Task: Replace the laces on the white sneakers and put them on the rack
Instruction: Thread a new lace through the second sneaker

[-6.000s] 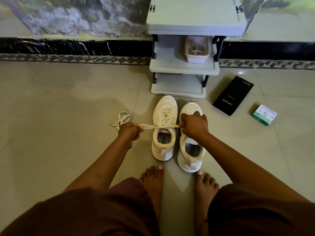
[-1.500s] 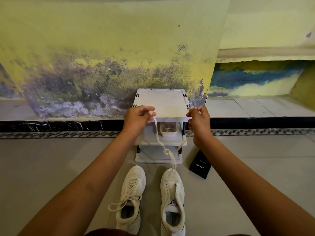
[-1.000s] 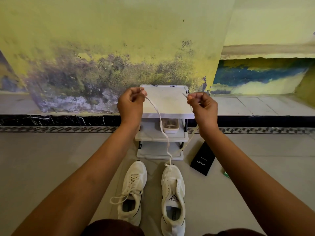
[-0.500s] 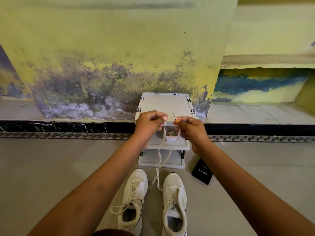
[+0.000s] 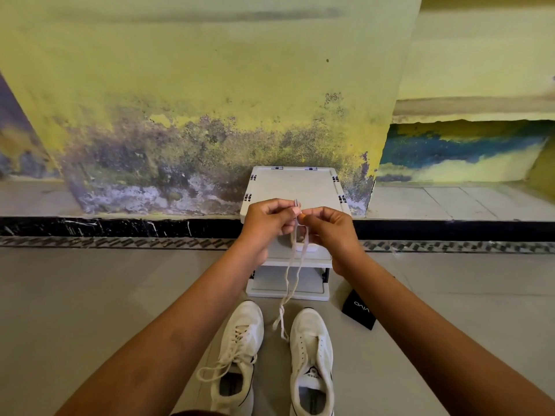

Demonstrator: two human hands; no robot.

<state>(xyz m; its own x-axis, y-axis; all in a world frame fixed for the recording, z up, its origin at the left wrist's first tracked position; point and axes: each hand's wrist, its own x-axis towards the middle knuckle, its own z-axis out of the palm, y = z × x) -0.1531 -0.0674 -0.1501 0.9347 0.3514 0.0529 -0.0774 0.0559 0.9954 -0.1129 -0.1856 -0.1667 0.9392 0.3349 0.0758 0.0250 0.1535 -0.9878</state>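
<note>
While hands pinch lace, box reads "vivo".

hands hide rack middle shelf | sneakers' heels cropped

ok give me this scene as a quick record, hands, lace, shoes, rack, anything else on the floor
left hand: pinches lace ends
right hand: pinches lace ends
lace: doubled, hangs free between the shoes
left sneaker: on floor, laced, ends loose
right sneaker: on floor, no lace visible
rack: against wall, no shoes on it
black box: on floor right of rack
</note>
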